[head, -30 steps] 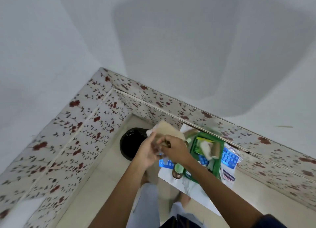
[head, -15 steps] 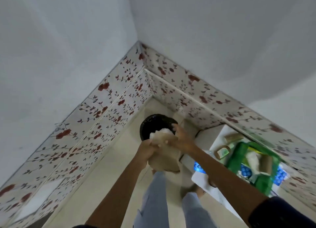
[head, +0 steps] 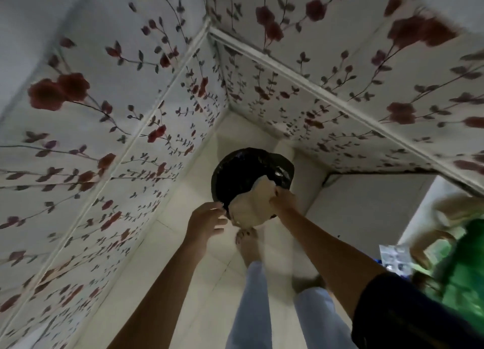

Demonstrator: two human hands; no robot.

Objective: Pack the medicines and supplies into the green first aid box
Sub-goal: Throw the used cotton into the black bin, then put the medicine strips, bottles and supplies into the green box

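A crumpled beige paper bag (head: 248,207) hangs over the mouth of a black-lined bin (head: 243,170) in the room's corner. My right hand (head: 284,200) pinches the bag's right edge. My left hand (head: 207,220) sits at the bag's left edge with fingers loosely curled, barely touching it. The green first aid box (head: 463,275) is a blurred shape at the far right edge, on a white table (head: 424,207). A blister pack (head: 394,258) lies beside it.
Flower-patterned wall panels (head: 104,139) enclose the corner on the left and back. The floor is pale tile (head: 204,283). My legs in light trousers and a bare foot (head: 247,246) stand just below the bin.
My view swung left and down, away from the table toward the bin. Both hands carried the beige bag from beside the green box to over the bin's mouth.
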